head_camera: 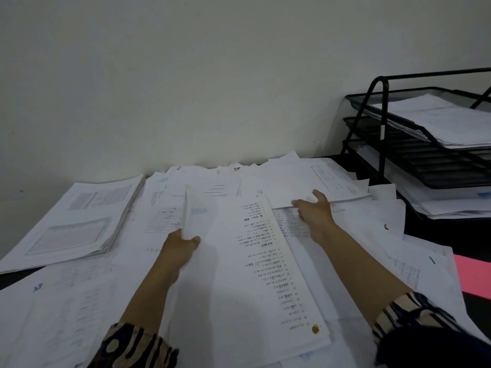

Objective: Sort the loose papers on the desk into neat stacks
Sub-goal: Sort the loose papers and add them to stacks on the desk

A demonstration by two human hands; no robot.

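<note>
Loose white papers [79,301] cover the dark desk. My left hand [180,248] grips the left edge of a sheaf of printed sheets [239,261] lifted in front of me, its top page showing lines of text and a brown stain near the bottom corner. My right hand [313,213] reaches forward with fingers spread, touching the edge of a sheet [305,187] lying farther back on the pile. A squared stack of printed pages [77,221] sits at the left.
A black three-tier mesh letter tray [425,160] holding papers stands at the right against the wall. A pink sheet [473,274] lies at the right edge. The pale wall runs close behind the desk's far edge.
</note>
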